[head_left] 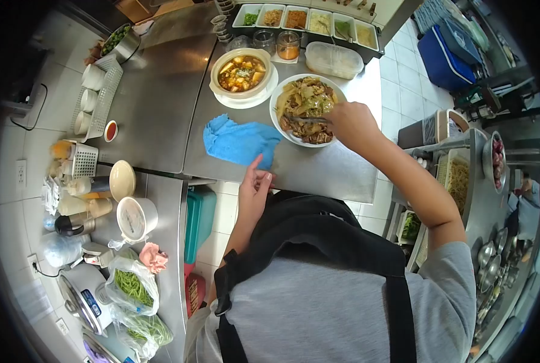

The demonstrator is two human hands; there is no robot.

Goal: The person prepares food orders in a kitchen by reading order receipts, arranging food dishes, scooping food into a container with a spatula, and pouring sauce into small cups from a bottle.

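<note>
My right hand (353, 126) is closed around a slim dark utensil (309, 120); its exact kind is hard to make out. The utensil's far end rests in a white bowl (274, 112) of stir-fried greens and meat (309, 97). Near the counter's front edge, my left hand (256, 189) has its index finger stretched out and holds nothing. That fingertip is at the lower edge of a crumpled blue cloth (236, 140). Behind the cloth, a beige bowl (214, 81) of tofu in brown sauce (242, 72) stands on a white plate (245, 104).
White tubs of toppings (296, 19) line the counter's back. A clear lidded container (335, 59) and a glass jar (288, 47) stand before them. On the left are a white basket of cups (114, 85), a red sauce dish (111, 130) and bagged green beans (132, 285).
</note>
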